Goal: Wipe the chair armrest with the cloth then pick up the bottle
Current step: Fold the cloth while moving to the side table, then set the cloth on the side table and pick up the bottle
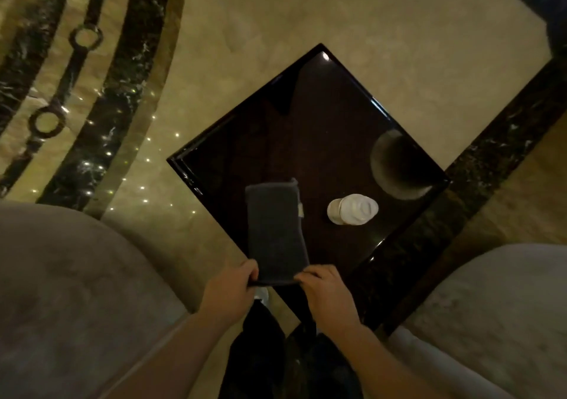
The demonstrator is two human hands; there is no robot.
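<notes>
Pinching the near edge of the dark cloth (276, 233) between thumb and fingers, the left hand (228, 291) and the right hand (326, 294) each have a closed grip on one corner, and the cloth stretches away from the person over the near corner of the glossy dark worktop (306, 122). Upholstered chair parts flank the arms: a broad rounded armrest (67, 291) on the left and a paler one (503, 300) on the right, neither yet touched by the cloth. Just beyond the right hand, beside the cloth but apart from it, the white bottle (352, 209) stands on the worktop, seen from above. The risk, as I judge it, lies in swinging the cloth sideways toward an armrest: its free far end could brush the bottle and tip it off the worktop onto the marble floor (414, 45). The slick surface would make a slide likelier.
</notes>
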